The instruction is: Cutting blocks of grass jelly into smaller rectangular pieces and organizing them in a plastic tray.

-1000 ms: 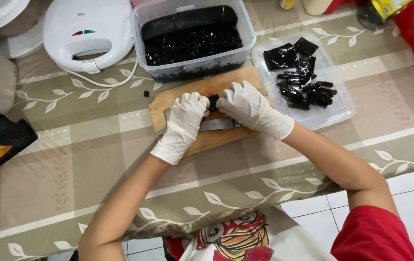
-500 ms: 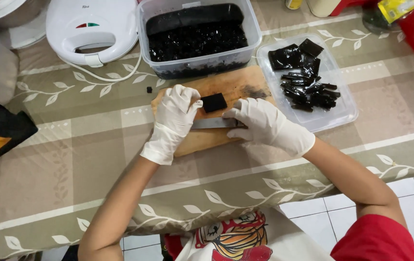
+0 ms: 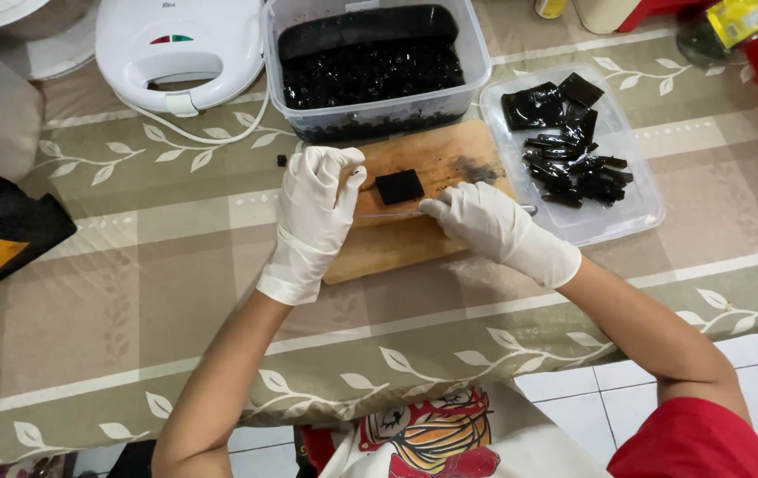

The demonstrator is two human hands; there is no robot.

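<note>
White-gloved, the left hand (image 3: 315,217) rests on the wooden board (image 3: 397,243) with fingers loosely curled, holding nothing; the right hand (image 3: 485,226) lies fingers-down, and whether it grips anything I cannot tell. A black square piece (image 3: 398,187) sits on the board between their fingertips, at two o'clock from the left hand, touching neither. Half a second ago the left fingers lay right against it. At two o'clock, a clear shallow tray (image 3: 636,208) holds cut black pieces. At twelve, a deep clear tub (image 3: 476,66) holds a dark glossy mass.
</note>
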